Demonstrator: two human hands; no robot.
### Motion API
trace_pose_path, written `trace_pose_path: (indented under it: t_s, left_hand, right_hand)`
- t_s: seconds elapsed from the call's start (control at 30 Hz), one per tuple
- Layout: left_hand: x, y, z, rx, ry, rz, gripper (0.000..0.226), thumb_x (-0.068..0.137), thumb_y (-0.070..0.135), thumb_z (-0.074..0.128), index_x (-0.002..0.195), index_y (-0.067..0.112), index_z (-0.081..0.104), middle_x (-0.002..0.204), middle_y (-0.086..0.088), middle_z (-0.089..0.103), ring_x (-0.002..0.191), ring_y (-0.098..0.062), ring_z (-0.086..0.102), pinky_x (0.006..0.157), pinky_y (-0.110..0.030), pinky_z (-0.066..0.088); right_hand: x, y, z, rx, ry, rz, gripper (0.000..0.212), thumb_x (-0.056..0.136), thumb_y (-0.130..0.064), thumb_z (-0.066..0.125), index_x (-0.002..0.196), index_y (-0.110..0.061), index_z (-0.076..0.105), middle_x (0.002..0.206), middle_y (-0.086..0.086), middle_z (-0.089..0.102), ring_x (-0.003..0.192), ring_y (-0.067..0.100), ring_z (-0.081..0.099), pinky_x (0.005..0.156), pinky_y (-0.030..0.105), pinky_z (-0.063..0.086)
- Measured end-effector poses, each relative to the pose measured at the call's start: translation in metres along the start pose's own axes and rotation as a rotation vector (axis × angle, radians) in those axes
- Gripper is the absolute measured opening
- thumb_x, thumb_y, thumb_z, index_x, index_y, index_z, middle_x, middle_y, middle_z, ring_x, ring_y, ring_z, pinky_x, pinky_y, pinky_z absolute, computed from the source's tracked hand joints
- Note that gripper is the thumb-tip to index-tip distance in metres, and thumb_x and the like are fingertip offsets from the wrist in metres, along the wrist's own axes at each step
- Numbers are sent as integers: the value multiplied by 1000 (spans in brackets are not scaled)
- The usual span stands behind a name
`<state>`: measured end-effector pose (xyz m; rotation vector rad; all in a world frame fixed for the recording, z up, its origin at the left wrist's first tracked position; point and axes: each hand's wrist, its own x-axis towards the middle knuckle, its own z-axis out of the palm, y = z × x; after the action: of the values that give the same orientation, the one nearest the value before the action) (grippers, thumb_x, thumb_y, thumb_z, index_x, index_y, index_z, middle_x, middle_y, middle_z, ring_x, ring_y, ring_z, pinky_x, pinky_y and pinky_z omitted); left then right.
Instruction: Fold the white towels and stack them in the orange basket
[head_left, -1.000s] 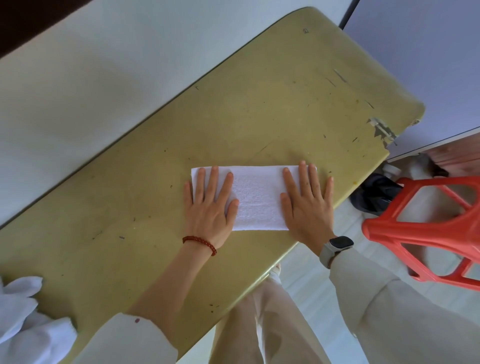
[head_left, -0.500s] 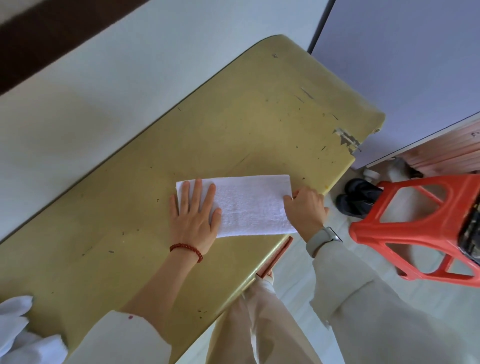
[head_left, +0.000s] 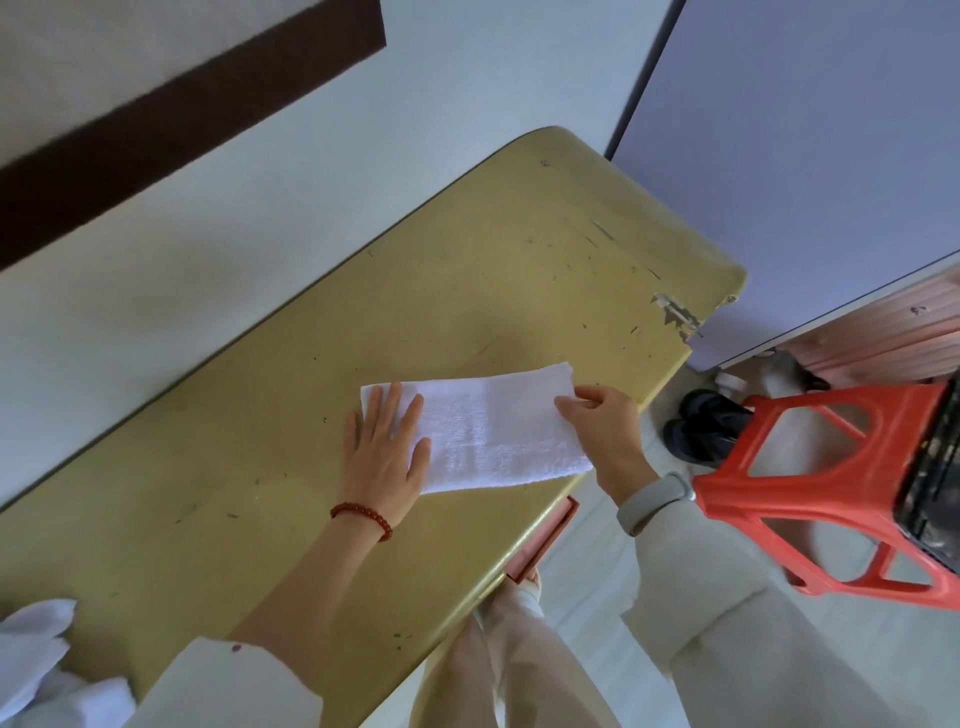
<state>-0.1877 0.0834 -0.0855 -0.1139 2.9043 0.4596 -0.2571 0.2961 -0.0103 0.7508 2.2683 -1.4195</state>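
Note:
A white towel (head_left: 493, 431), folded into a long strip, lies on the yellow-green table (head_left: 467, 291) near its front edge. My left hand (head_left: 387, 447) rests flat on the strip's left end, fingers spread. My right hand (head_left: 602, 426) pinches the strip's right end between thumb and fingers, and that end is raised slightly off the table. More white towels (head_left: 36, 670) lie in a loose heap at the lower left corner. An orange plastic frame (head_left: 810, 488) stands on the floor to the right; whether it is the basket I cannot tell.
A white wall runs along the table's far side, with a grey panel (head_left: 805, 156) at the right. Dark shoes (head_left: 701, 426) sit on the floor beside the orange frame. The table's right corner has chipped paint (head_left: 675, 312).
My right hand went from lying flat on the towel to gripping its right end and lifting it. The left hand stays flat on the left end. The view shifted up and right.

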Motion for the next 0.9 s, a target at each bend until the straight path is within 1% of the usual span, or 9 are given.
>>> trace_pose_path:
  t_s: [0.07, 0.13, 0.2, 0.27, 0.33, 0.47, 0.63, 0.8, 0.9]
  left_hand:
    - [-8, -7, -5, -70, 47, -23, 61, 87, 42, 19, 137, 14, 40, 151, -10, 26, 140, -28, 19, 111, -50, 17]
    - [-18, -15, -10, -90, 81, -48, 55, 88, 39, 28, 134, 13, 44, 149, -10, 30, 139, -28, 23, 111, -52, 18]
    - [-26, -25, -14, -92, 71, -76, 47, 90, 32, 40, 133, 12, 44, 148, -9, 33, 139, -28, 23, 111, -54, 18]
    - [-33, -34, -16, -71, 79, -77, 48, 88, 34, 39, 131, 12, 45, 143, -8, 40, 137, -31, 29, 107, -57, 20]
    - [-37, -41, -16, -63, 67, -61, 55, 85, 39, 32, 130, 11, 48, 139, -7, 46, 132, -33, 35, 103, -61, 25]
    - [-40, -49, -8, -6, 68, -9, 53, 86, 40, 35, 126, 12, 52, 134, -6, 52, 131, -27, 37, 97, -62, 31]
    - [-42, -61, 2, -60, 130, -7, 49, 90, 37, 32, 128, 12, 51, 137, -4, 49, 132, -20, 25, 104, -56, 24]
    - [-44, -65, 8, -65, 172, 13, 46, 91, 35, 32, 128, 15, 51, 138, -2, 48, 133, -20, 27, 110, -47, 14]
    - [-45, -65, 8, -71, 172, 11, 44, 90, 32, 33, 126, 16, 53, 138, -2, 48, 132, -20, 28, 109, -46, 13]
  right_hand:
    - [-5, -11, 3, 93, -82, 25, 20, 84, -9, 63, 103, -5, 64, 91, 6, 63, 91, 26, 59, 79, 32, 47]
    - [-14, -20, 14, 149, -199, 41, 9, 82, -6, 63, 91, -7, 65, 84, 7, 65, 86, 27, 61, 76, 33, 51]
    - [-21, -26, 34, 97, -267, -7, 7, 80, -6, 65, 87, -7, 64, 81, 5, 63, 81, 24, 60, 75, 34, 50]
    - [-28, -29, 59, -20, -300, -91, 11, 79, -9, 66, 89, -9, 61, 79, 0, 59, 80, 21, 57, 78, 35, 48]
    - [-33, -30, 83, -141, -328, -164, 17, 79, -12, 66, 96, -8, 60, 80, -2, 55, 81, 18, 53, 74, 30, 44]
    - [-36, -28, 119, -269, -341, -244, 25, 83, -14, 62, 106, -6, 57, 89, -1, 54, 83, 15, 50, 76, 25, 38]
    - [-38, -22, 146, -432, -351, -335, 24, 86, -16, 59, 107, -7, 56, 90, -1, 54, 86, 15, 50, 77, 24, 37]
    - [-40, -16, 161, -527, -374, -367, 28, 85, -16, 58, 111, -7, 57, 104, 5, 61, 96, 20, 55, 85, 29, 44]
    - [-41, -15, 165, -569, -392, -383, 28, 85, -15, 58, 112, -7, 57, 105, 6, 57, 95, 19, 53, 82, 27, 41]
